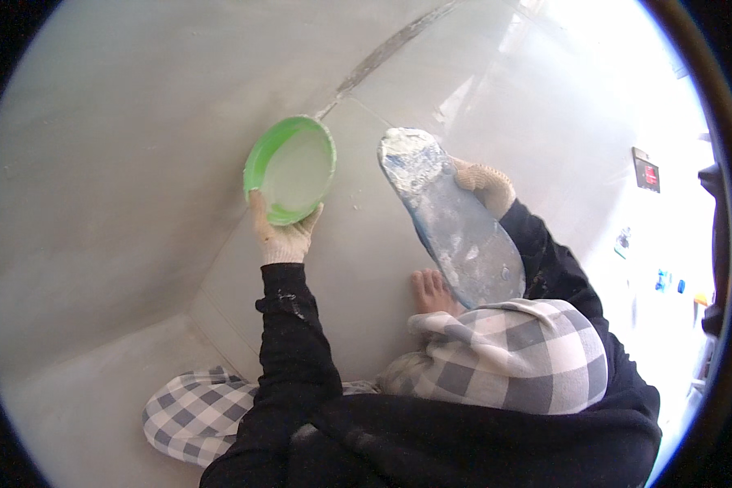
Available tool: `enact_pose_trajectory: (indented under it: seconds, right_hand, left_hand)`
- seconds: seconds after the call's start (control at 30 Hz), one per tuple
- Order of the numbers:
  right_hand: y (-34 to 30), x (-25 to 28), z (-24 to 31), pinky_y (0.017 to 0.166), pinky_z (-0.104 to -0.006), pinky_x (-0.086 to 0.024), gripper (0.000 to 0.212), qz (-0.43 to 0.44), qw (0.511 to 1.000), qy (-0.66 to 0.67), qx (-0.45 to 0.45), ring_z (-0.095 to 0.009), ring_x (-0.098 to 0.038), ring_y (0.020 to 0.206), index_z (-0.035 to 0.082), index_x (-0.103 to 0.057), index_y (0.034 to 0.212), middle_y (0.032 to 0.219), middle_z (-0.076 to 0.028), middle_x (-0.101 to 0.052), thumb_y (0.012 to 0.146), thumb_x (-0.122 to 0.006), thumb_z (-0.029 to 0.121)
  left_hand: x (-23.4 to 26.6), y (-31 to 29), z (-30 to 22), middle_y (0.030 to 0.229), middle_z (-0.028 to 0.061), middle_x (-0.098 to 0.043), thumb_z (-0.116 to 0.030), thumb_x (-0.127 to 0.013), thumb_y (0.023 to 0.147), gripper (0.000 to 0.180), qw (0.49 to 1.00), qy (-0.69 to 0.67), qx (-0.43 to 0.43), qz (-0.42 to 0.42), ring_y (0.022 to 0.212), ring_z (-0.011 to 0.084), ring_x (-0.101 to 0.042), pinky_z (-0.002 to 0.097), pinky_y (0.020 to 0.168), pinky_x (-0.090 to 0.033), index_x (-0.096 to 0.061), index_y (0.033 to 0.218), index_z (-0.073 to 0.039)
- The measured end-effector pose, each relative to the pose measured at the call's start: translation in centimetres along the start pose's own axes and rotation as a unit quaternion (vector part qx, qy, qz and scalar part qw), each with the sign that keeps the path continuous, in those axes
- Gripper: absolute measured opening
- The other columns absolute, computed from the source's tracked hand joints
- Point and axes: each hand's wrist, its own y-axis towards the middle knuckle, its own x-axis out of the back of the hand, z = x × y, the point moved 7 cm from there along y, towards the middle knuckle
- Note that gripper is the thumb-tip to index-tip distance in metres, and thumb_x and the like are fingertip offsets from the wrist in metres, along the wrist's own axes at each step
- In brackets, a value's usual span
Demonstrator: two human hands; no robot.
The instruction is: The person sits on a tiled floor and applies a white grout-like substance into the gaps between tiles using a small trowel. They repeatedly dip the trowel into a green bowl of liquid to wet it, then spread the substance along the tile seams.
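Left of centre, the left hand has its gloved fingers clasped around the lower rim of a green bowl, whose pale contents are hard to make out. The right hand grips a paste-smeared, sole-shaped slab, some fingers hidden behind it. Open floor separates both; glare blurs the right edge.
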Motion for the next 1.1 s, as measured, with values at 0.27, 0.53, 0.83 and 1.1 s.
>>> enact_pose_trajectory:
  seconds: [0.27, 0.53, 0.83, 1.1]
  right_hand:
    - [0.8, -4.3, -2.6, 0.102, -0.0561, -0.045, 0.082, 0.100, 0.957, 0.270, -0.014, -0.044, -0.047, 0.129, 0.003, -0.028, 0.152, 0.145, -0.031, -0.038, 0.091, -0.059, 0.050]
    - [-1.5, -16.2, 1.7, 0.099, -0.0662, -0.045, 0.103, 0.345, 0.840, 0.414, -0.067, -0.057, -0.045, 0.125, 0.008, -0.013, 0.156, 0.148, -0.040, -0.025, 0.085, -0.054, 0.071]
    - [-1.5, -14.4, 2.8, 0.088, -0.0590, -0.054, 0.097, 0.176, 0.963, 0.201, -0.027, -0.045, -0.052, 0.121, 0.002, -0.030, 0.149, 0.139, -0.033, -0.039, 0.077, -0.081, 0.043]
    - [1.2, -7.4, 4.3, 0.093, -0.0452, -0.053, 0.097, 0.053, 0.990, -0.124, -0.040, -0.034, -0.064, 0.109, -0.002, -0.039, 0.143, 0.120, -0.023, -0.061, 0.071, -0.084, 0.044]
  left_hand:
    - [0.1, -1.2, 1.4, 0.142, 0.0125, -0.048, -0.051, -0.056, 0.093, 0.069, 1.000, 0.001, 0.008, 0.008, 0.124, 0.0325, -0.055, 0.0524, 0.091, -0.056, -0.036, 0.146, -0.012]
    - [-1.2, -1.4, -0.4, 0.137, 0.0136, -0.051, -0.055, -0.059, 0.091, 0.073, 0.997, 0.052, -0.029, 0.046, 0.123, 0.0282, -0.056, 0.0497, 0.093, -0.054, -0.037, 0.145, -0.010]
    - [-1.3, -0.8, -0.3, 0.135, 0.0181, -0.053, -0.058, -0.055, 0.092, 0.075, 0.996, 0.086, -0.011, 0.035, 0.121, 0.0317, -0.058, 0.0521, 0.093, -0.054, -0.039, 0.144, -0.006]
    - [-2.4, -1.6, -0.6, 0.133, 0.0204, -0.054, -0.063, -0.054, 0.089, 0.080, 0.992, 0.114, -0.002, 0.047, 0.115, 0.0333, -0.062, 0.0515, 0.079, -0.060, -0.041, 0.142, -0.006]
